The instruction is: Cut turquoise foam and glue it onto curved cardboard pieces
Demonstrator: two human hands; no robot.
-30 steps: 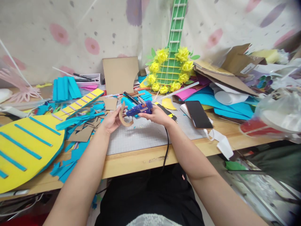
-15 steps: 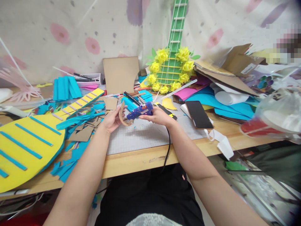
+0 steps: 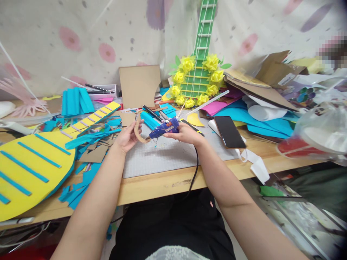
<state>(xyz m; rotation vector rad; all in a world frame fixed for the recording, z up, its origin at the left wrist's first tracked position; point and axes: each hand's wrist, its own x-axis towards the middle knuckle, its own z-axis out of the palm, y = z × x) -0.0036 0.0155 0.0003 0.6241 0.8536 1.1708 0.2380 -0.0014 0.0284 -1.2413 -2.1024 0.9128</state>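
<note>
My left hand (image 3: 128,137) is closed on a curved brown cardboard strip (image 3: 138,134), which bends in a C shape toward the right. In my right hand (image 3: 184,133) lies a blue hot glue gun (image 3: 164,128), its nozzle pointing left at the strip's lower end. Whether nozzle and strip touch, I cannot tell. A black cord (image 3: 195,169) hangs from under my right wrist over the table edge. Both hands are above a grey cutting mat (image 3: 151,162). Behind the glue gun lie a rolled blue piece (image 3: 149,120) and a black pen (image 3: 152,113).
A yellow guitar-shaped craft (image 3: 32,162) lies at the left among blue and cardboard scraps (image 3: 93,153). A green one with yellow flowers (image 3: 196,86) leans at the back. To the right are a phone (image 3: 229,132), stacked papers (image 3: 260,119) and a plastic-covered red-and-white tub (image 3: 306,142).
The cardboard strip has turned slightly in my left hand, so its curve shows more openly. My right hand and the glue gun have shifted a little to the right.
</note>
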